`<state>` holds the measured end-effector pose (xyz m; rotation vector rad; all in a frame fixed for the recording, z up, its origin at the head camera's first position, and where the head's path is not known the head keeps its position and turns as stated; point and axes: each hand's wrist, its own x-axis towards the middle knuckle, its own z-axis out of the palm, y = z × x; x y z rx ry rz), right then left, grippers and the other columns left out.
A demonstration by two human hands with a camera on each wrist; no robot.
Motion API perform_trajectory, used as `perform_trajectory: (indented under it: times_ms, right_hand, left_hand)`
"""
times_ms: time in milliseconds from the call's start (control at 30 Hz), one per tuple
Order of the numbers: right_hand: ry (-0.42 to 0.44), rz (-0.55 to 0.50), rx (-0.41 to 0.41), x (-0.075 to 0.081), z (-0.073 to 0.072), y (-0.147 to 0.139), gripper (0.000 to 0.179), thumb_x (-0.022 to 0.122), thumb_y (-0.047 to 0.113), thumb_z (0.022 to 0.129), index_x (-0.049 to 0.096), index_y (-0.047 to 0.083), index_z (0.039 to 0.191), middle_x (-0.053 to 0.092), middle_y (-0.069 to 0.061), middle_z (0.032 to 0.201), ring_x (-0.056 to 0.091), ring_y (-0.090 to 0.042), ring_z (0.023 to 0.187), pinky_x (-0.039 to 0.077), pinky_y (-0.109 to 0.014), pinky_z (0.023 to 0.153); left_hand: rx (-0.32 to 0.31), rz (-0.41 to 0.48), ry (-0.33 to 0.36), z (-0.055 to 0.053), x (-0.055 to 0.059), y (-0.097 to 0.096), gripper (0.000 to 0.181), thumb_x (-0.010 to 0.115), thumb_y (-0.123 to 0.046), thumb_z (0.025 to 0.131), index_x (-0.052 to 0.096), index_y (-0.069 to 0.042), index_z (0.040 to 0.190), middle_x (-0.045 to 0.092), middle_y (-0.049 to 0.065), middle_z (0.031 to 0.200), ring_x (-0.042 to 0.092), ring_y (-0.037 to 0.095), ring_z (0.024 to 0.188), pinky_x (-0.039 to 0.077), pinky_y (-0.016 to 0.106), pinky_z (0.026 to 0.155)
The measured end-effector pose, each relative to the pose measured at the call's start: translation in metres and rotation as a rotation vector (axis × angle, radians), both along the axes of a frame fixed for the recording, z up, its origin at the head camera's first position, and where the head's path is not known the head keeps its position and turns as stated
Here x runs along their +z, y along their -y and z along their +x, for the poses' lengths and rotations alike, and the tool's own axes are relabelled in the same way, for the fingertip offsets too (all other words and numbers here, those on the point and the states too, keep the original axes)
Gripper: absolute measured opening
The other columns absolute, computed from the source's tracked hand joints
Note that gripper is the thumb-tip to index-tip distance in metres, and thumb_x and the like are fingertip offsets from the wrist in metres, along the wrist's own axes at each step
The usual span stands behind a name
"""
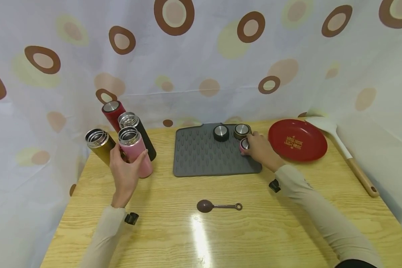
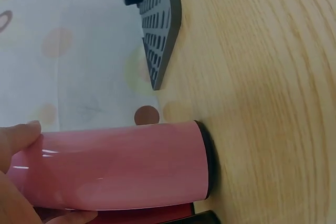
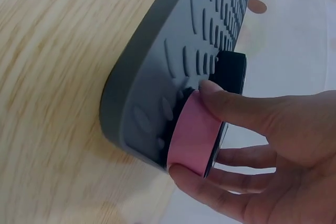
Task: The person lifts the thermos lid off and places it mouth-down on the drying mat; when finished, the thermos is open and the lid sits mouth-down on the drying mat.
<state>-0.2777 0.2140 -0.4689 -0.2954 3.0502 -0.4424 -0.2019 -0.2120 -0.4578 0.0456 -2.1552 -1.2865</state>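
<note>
My left hand (image 1: 124, 173) grips a pink thermos bottle (image 1: 136, 150), which stands lidless with its steel mouth showing. In the left wrist view the thumb and fingers lie around the upper part of the pink body. Close about it are a lidless gold thermos (image 1: 102, 147), a lidless black thermos (image 1: 146, 139) and a red thermos (image 1: 113, 111) with its lid on. My right hand (image 1: 262, 150) pinches a pink thermos lid (image 3: 194, 132) between thumb and fingers, at the right part of a grey drying mat (image 1: 201, 152). Beside that lid are a black lid (image 1: 221, 133) and a gold-sided lid (image 1: 242, 130).
A red oval plate (image 1: 298, 140) lies right of the mat, with a white spatula (image 1: 341, 149) with a wooden handle beyond it. Nearer me, a brown spoon (image 1: 206, 206) rests on the wooden table (image 1: 160, 230). A patterned curtain (image 1: 201, 56) hangs behind.
</note>
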Motion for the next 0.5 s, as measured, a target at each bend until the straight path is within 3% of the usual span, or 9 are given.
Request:
perform_trajectory:
  times_ms: [233, 500]
  right_hand:
    - [0.003, -0.029, -0.024, -0.0058, -0.0044, 0.0026, 0.063, 0.086, 0.022, 0.089, 0.057, -0.015, 0.132, 0.056, -0.036, 0.125, 0.061, -0.051, 0.11, 0.054, -0.06, 0.088]
    - [-0.035, -0.081, -0.035, -0.0042, -0.0062, 0.0018, 0.056, 0.087, 0.018, 0.087, 0.062, -0.016, 0.123, 0.059, -0.034, 0.116, 0.062, -0.05, 0.103, 0.052, -0.059, 0.086]
  left_hand:
    - [0.068, -0.009, -0.046, -0.0016, -0.0087, 0.0043, 0.08, 0.09, -0.015, 0.084, 0.046, 0.005, 0.148, 0.053, 0.025, 0.13, 0.058, 0.029, 0.12, 0.051, 0.034, 0.103]
    - [0.091, -0.045, -0.005, -0.001, -0.0086, 0.0035, 0.084, 0.09, -0.019, 0.085, 0.043, 0.008, 0.149, 0.049, 0.029, 0.129, 0.056, 0.038, 0.121, 0.05, 0.054, 0.108]
